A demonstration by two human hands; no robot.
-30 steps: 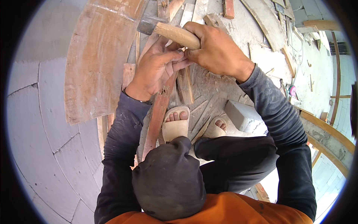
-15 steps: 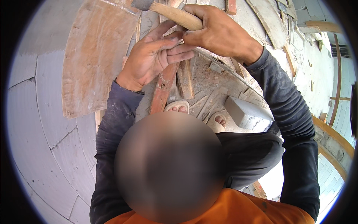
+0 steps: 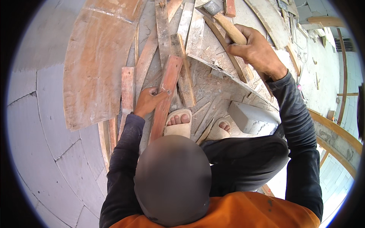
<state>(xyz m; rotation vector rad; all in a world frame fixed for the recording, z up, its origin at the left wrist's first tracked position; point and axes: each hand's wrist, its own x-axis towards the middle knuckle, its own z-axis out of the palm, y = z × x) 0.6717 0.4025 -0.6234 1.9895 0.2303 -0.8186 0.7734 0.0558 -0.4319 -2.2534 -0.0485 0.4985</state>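
Note:
Wrapped round the wooden handle of a hammer, my right hand is raised at the upper right, with the metal head pointing up and to the left. My left hand grips a reddish wooden plank from its left side, thumb lying across its top face. The plank slants from the upper middle down toward my left foot, and its lower end is near the sandal. Just right of it lies a rougher, darker board. A shorter reddish board stands left of my left hand.
A large plywood sheet leans by the grey block wall on the left. A pale block sits right of my sandalled feet. Several scrap boards and splinters litter the dusty floor, and a thin strip crosses it diagonally.
My left hand has come down from beside my right hand and taken hold of the reddish plank. My right hand has moved right and slightly down with the hammer.

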